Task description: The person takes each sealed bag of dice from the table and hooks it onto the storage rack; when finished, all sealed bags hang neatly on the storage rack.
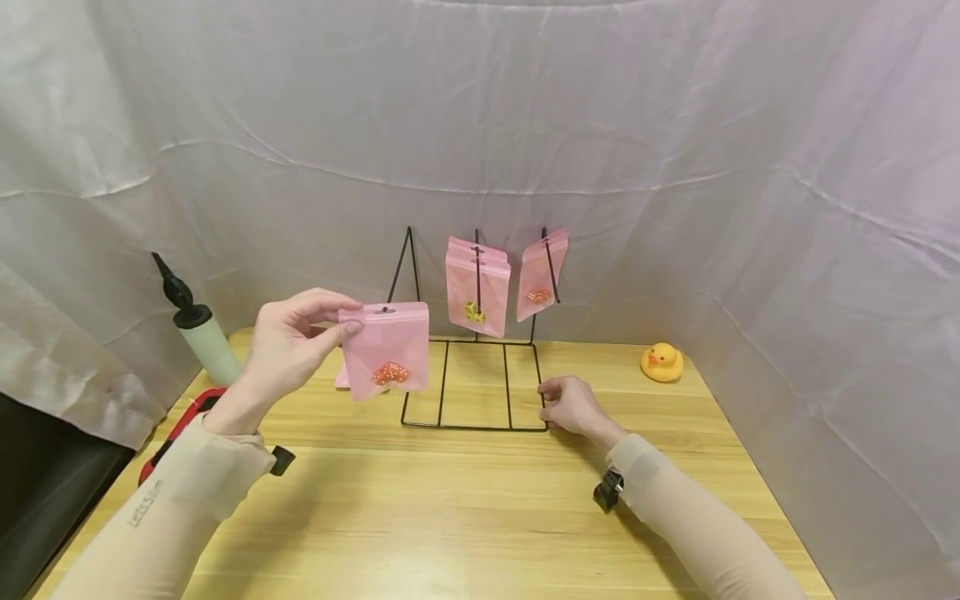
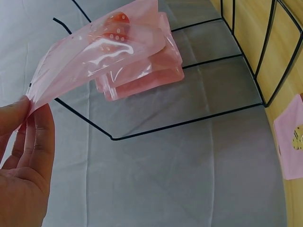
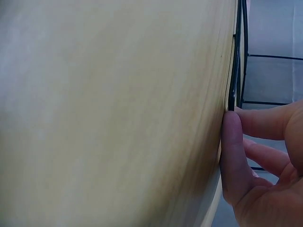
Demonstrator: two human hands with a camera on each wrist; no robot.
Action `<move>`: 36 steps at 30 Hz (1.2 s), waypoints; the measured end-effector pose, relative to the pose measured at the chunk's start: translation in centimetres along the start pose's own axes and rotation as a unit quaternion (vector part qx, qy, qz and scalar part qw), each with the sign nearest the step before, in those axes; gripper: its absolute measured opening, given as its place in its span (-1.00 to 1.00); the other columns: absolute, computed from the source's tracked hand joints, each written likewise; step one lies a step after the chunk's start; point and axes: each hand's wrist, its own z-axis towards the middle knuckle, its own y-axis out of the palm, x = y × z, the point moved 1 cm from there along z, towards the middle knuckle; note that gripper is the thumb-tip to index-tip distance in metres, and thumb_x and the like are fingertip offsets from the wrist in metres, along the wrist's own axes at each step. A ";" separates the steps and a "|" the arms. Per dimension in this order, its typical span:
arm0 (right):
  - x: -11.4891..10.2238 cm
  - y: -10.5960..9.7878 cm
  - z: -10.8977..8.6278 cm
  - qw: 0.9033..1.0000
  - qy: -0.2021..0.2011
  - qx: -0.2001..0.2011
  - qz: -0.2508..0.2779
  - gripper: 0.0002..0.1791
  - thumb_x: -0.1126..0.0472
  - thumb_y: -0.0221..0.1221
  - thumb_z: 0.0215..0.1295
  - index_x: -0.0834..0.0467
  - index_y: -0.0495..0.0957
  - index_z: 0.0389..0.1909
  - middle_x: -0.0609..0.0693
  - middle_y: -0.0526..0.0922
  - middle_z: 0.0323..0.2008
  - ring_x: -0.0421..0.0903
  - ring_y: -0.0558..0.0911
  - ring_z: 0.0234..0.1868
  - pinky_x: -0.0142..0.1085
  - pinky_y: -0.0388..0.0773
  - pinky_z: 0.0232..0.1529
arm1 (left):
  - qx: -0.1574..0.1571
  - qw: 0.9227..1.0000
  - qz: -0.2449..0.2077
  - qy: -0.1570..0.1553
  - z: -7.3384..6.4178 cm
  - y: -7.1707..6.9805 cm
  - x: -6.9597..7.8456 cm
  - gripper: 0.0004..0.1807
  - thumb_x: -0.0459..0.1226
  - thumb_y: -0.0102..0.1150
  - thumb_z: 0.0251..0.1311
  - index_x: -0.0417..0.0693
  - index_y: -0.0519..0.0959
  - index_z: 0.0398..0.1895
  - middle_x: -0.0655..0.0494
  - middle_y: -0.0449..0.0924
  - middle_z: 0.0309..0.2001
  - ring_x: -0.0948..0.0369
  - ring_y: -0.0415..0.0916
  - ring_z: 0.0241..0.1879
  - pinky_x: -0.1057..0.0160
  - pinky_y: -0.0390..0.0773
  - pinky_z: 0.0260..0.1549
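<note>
My left hand (image 1: 300, 333) pinches the upper left corner of a pink zip bag (image 1: 386, 350) with orange dice in it. The bag's hang slot overlaps the tip of the left hook of a black wire display rack (image 1: 474, 428). In the left wrist view, the same bag (image 2: 71, 71) tilts away from the fingers, and more pink bags show behind it. My right hand (image 1: 573, 406) holds the rack's base wire at its right front corner, between thumb and finger (image 3: 232, 137). Pink bags with yellow dice (image 1: 491, 292) hang from the middle hook; one with orange dice (image 1: 536, 271) hangs from the right.
Another pink bag (image 1: 342, 379) lies on the wooden table, mostly hidden behind the held one. A yellow rubber duck (image 1: 662, 365) sits at the back right. At the left stand a pale green hand pump (image 1: 212, 348) and a red-and-black item (image 1: 180, 423), partly behind my arm. Grey cloth surrounds the table.
</note>
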 end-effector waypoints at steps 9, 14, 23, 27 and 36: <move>0.0 0.0 0.1 1.000 -0.002 -0.002 -0.007 -0.46 0.43 0.50 0.25 0.30 0.73 0.29 0.27 0.81 0.14 0.11 0.81 0.13 -0.26 0.87 -0.11 | 0.008 1.000 0.000 -0.001 0.5 0.2 -0.5 -0.75 -0.59 0.49 0.26 -0.28 0.83 -0.03 0.62 0.84 -0.16 0.51 0.80 -0.25 0.51 0.77 -0.20; 0.1 0.0 0.1 1.000 -0.001 -0.002 0.002 -0.46 0.45 0.49 0.26 0.32 0.72 0.29 0.28 0.80 0.14 0.11 0.81 0.11 -0.28 0.86 -0.19 | 0.012 1.000 0.005 0.001 0.8 0.2 -0.8 -0.77 -0.58 0.49 0.27 -0.26 0.84 -0.04 0.61 0.83 -0.18 0.51 0.79 -0.25 0.52 0.77 -0.21; 0.0 0.1 0.0 1.000 0.001 -0.003 0.008 -0.47 0.46 0.47 0.27 0.33 0.72 0.30 0.31 0.79 0.14 0.11 0.82 0.08 -0.28 0.86 -0.22 | 0.013 1.000 0.000 0.012 1.5 0.4 -1.4 -0.78 -0.60 0.49 0.26 -0.28 0.83 -0.07 0.60 0.83 -0.21 0.51 0.77 -0.26 0.53 0.75 -0.23; 0.0 0.0 0.0 1.000 0.003 -0.003 0.007 -0.46 0.46 0.47 0.28 0.33 0.72 0.30 0.31 0.79 0.15 0.10 0.83 0.06 -0.28 0.86 -0.22 | 0.013 1.000 -0.011 0.014 1.9 0.6 -1.7 -0.78 -0.62 0.48 0.25 -0.33 0.82 -0.07 0.62 0.83 -0.22 0.53 0.77 -0.26 0.52 0.76 -0.20; 0.0 0.1 0.0 1.000 0.010 -0.010 0.025 -0.46 0.48 0.47 0.28 0.35 0.70 0.31 0.33 0.77 0.16 0.04 0.83 -0.02 -0.26 0.87 -0.22 | 0.017 1.000 -0.018 -0.007 2.6 0.9 -2.7 -0.78 -0.59 0.48 0.27 -0.33 0.82 -0.05 0.64 0.83 -0.25 0.54 0.76 -0.28 0.53 0.74 -0.26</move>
